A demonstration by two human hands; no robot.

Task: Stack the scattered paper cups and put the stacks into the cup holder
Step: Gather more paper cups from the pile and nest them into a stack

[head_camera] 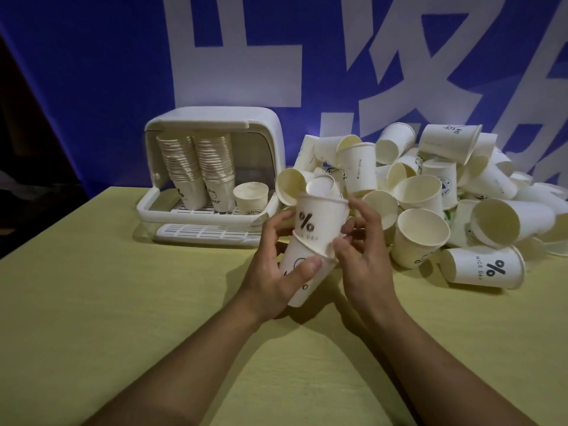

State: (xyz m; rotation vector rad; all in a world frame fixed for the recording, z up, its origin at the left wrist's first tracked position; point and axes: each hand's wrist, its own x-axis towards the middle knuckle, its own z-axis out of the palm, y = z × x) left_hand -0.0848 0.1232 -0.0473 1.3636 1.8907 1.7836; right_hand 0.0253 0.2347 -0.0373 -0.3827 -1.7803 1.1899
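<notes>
Both hands hold a short stack of white paper cups (313, 241) above the yellow table (123, 302), mouths up and tilted away from me. My left hand (276, 272) wraps the bottom cup from the left. My right hand (359, 250) grips the stack's right side at the rim of a nested cup; the upper cup bears a "%" print. Behind and to the left, the white cup holder (212, 173) stands open with two tall cup stacks (196, 167) and a single cup (250, 198) inside. A big heap of loose cups (430, 192) lies at the right.
A blue banner with large white characters (276, 56) hangs behind the table. A "%" cup (482, 267) lies on its side at the heap's near edge. Bare yellow tabletop spreads in front of the holder and around my forearms.
</notes>
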